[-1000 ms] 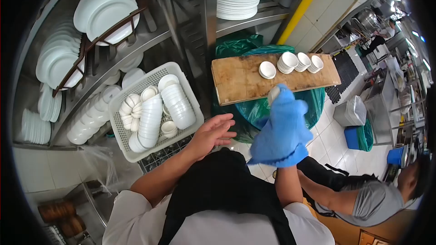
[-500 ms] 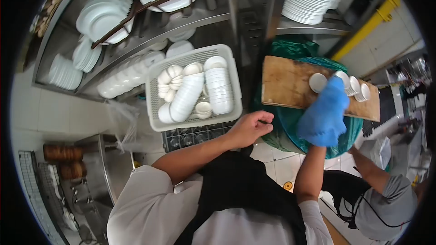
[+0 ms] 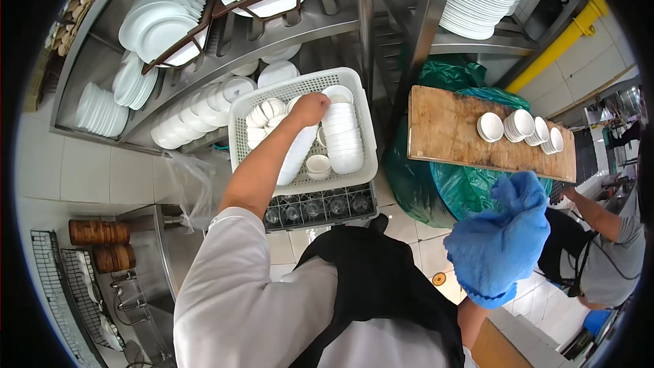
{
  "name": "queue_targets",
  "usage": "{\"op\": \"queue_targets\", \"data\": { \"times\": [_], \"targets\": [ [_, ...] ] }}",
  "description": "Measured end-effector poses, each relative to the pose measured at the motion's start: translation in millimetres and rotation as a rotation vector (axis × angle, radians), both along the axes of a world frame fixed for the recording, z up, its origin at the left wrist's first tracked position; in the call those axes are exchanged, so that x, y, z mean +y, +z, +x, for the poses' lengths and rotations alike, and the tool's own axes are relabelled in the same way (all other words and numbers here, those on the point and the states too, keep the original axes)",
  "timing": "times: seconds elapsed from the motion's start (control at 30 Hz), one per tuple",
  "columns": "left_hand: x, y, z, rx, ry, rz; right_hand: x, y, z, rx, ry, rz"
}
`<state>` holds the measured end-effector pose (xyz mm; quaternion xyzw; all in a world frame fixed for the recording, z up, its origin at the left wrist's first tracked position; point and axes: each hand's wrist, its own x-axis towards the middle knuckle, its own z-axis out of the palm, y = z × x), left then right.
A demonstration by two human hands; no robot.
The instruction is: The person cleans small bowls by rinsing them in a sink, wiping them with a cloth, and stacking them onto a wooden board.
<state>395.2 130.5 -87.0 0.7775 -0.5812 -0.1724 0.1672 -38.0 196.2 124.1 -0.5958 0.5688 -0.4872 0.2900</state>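
Observation:
My left hand point(image 3: 310, 110) reaches into a white plastic basket point(image 3: 371, 157), fingers bent at the rim of the top white bowl point(image 3: 337, 93) in the right-hand stack. Its fingertips are partly hidden. Beside them, a second row of bowls point(image 3: 294, 157) lies partly under my forearm. Small cups point(image 3: 318, 166) sit in the basket too. A blue cloth point(image 3: 494, 242) covers my right hand, so only the wrist point(image 3: 470, 318) shows; the cloth is bunched over the hand, in front of the wooden board. On that board point(image 3: 443, 126), several short stacks of small white bowls point(image 3: 519, 125) stand in a row.
Green plastic bagging point(image 3: 463, 187) wraps the bin beneath the board. A black glass rack point(image 3: 320, 207) is under the basket. Metal shelves point(image 3: 300, 34) hold plates behind. At the right a co-worker point(image 3: 599, 252) stands near; a sink counter point(image 3: 167, 252) is at the left.
My left hand has moved from in front of the basket into it, onto the bowls. My right hand with the blue cloth has drawn back from the bowls on the board toward me.

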Motion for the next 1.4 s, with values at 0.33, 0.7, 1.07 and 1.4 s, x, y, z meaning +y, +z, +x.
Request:
{"op": "queue_targets", "data": {
  "times": [0.33, 0.7, 1.07, 1.4],
  "targets": [
    [-36, -4, 0, -0.062, 0.084, 0.096, 21, 4, 12, -0.584, -0.151, 0.453],
    [-91, -38, 19, 0.264, 0.107, 0.481, 60, -1, 23, -0.032, -0.005, 0.258],
    [-89, -24, 22, 0.393, 0.030, 0.521, 49, 5, 56, -0.175, -0.041, 0.424],
    [-66, -44, 28, -0.063, 0.022, 0.224, 47, 8, 72, -0.405, -0.194, 0.660]
  ]
}}
